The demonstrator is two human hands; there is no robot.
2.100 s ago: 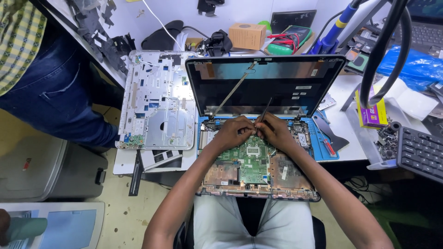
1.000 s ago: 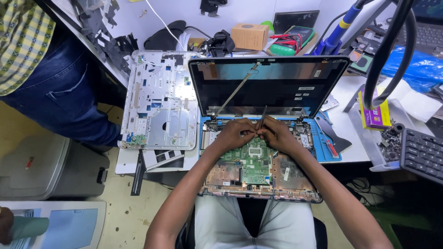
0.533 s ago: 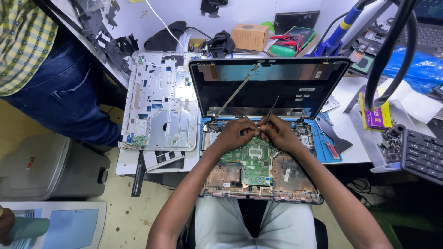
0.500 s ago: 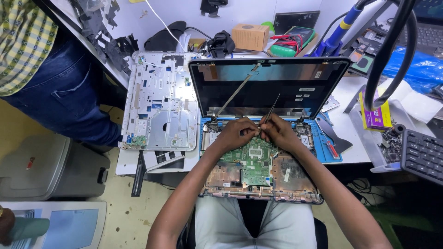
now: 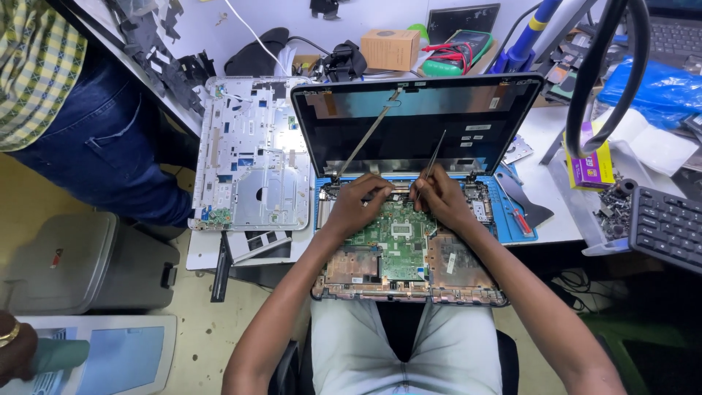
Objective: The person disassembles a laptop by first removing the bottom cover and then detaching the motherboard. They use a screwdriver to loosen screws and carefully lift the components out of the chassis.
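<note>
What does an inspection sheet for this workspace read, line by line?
Surface: white workbench, blue mat under the laptop.
Job's things: opened laptop base with green circuit board, dark lid upright; thin metal tool.
Clutter: detached white keyboard cover, brown cardboard box, black keyboard, blue plastic bag.
Hands: left hand on the board's top edge; right hand pinching the tool.
Cables: white cable, thick black hose.
Surroundings: another person in blue jeans, grey case.
</note>
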